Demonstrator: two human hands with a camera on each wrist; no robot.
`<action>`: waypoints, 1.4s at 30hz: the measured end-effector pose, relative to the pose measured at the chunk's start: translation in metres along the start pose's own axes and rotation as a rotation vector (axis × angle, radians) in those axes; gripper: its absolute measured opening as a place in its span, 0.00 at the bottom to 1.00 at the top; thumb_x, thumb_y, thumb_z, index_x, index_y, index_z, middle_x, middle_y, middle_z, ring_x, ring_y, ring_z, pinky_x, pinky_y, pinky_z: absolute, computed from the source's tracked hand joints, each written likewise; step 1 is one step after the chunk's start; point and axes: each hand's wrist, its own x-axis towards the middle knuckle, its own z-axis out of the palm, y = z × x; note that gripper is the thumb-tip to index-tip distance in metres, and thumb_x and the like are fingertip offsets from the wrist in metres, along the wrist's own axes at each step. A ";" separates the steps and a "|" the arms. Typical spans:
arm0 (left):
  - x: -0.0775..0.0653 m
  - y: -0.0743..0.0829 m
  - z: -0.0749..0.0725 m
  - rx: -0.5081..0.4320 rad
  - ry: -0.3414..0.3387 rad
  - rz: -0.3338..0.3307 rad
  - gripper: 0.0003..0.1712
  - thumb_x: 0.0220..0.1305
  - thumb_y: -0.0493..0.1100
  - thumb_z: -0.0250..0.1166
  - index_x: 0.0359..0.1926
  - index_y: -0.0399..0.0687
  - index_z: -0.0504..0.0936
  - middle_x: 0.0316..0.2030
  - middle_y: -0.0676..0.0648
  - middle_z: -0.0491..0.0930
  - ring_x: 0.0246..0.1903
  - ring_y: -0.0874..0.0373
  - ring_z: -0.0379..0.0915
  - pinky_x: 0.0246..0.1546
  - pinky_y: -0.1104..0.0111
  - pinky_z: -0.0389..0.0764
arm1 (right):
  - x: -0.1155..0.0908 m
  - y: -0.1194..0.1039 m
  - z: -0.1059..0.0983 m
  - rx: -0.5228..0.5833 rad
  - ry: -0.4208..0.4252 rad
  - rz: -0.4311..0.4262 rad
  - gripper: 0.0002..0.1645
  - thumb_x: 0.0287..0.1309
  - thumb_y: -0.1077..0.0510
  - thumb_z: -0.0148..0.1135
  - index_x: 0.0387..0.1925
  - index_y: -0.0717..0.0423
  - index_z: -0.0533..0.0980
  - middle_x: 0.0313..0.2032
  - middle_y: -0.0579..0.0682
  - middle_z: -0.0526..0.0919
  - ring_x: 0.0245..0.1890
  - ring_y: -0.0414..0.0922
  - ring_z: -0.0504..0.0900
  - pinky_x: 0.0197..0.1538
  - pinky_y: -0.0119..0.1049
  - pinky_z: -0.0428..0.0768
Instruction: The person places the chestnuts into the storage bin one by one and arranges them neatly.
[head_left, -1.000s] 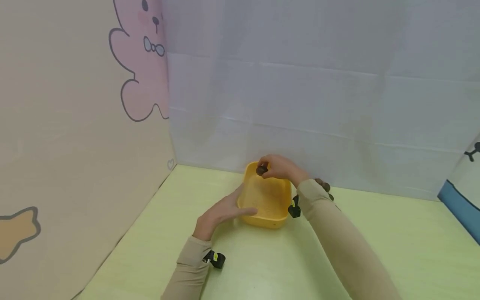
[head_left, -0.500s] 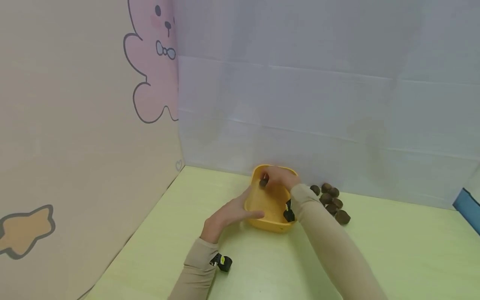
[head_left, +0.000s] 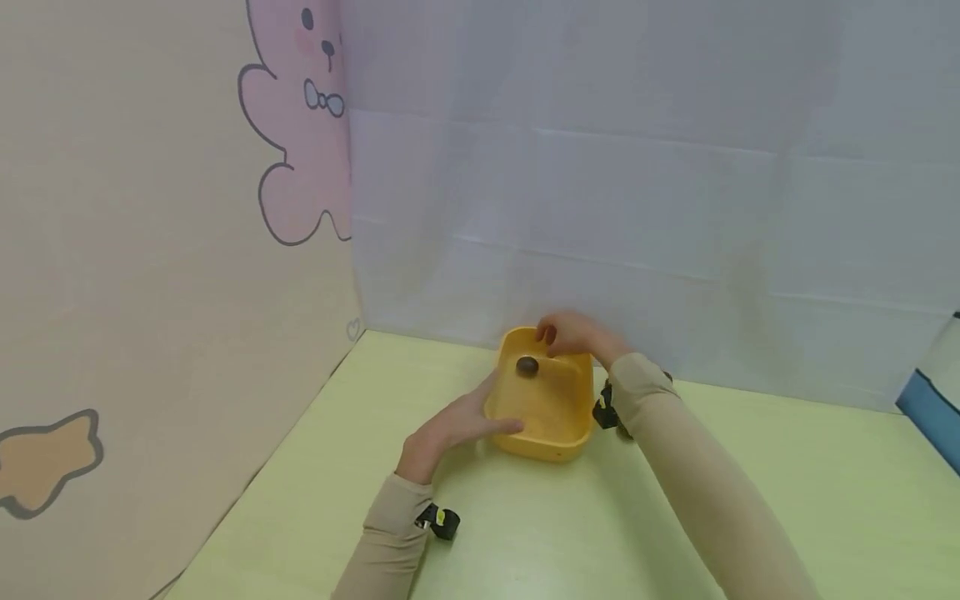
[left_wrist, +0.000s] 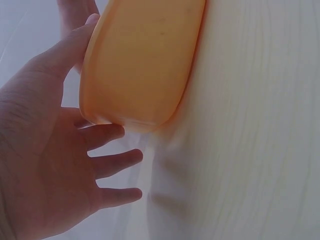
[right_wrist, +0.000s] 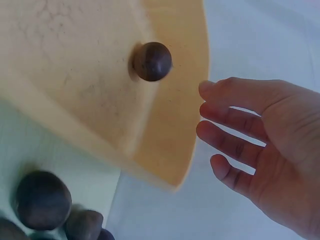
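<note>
One glossy, dark-brown round ball (head_left: 527,367) lay toward the far end of the yellow, round-cornered plastic tub (head_left: 555,408); the tub's long axis ran away from you across the pale-green table (head_left: 300,500); your left hand (head_left: 453,421) spread against its side; your right hand (head_left: 573,333), loosely bent and free, hovered by the far rim; your beige right sleeve (head_left: 675,450) mostly hid more brown balls (right_wrist: 44,200).

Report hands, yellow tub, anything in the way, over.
Left hand grips yellow tub by the rim; right hand empty near its far edge. One brown nut inside. Right sleeve partly hides loose nuts beside tub from head view.
</note>
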 end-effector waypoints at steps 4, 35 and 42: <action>-0.001 0.001 -0.003 0.002 0.007 -0.025 0.58 0.55 0.68 0.69 0.77 0.78 0.41 0.66 0.46 0.70 0.60 0.51 0.69 0.65 0.53 0.68 | -0.014 0.003 -0.008 0.036 0.042 -0.016 0.18 0.55 0.64 0.65 0.49 0.63 0.81 0.43 0.59 0.85 0.46 0.54 0.81 0.53 0.50 0.79; -0.007 -0.004 -0.007 0.032 0.030 -0.108 0.63 0.52 0.72 0.69 0.79 0.69 0.40 0.74 0.44 0.62 0.68 0.50 0.64 0.69 0.50 0.64 | -0.127 0.033 0.008 0.058 0.188 0.005 0.08 0.62 0.60 0.65 0.43 0.55 0.83 0.36 0.47 0.85 0.37 0.43 0.79 0.43 0.44 0.79; -0.005 -0.003 -0.006 0.037 0.030 -0.116 0.63 0.56 0.68 0.69 0.80 0.63 0.39 0.75 0.43 0.58 0.71 0.49 0.60 0.70 0.49 0.63 | -0.149 0.047 0.015 0.080 0.216 0.037 0.09 0.62 0.60 0.65 0.44 0.56 0.82 0.39 0.50 0.85 0.38 0.45 0.81 0.43 0.45 0.80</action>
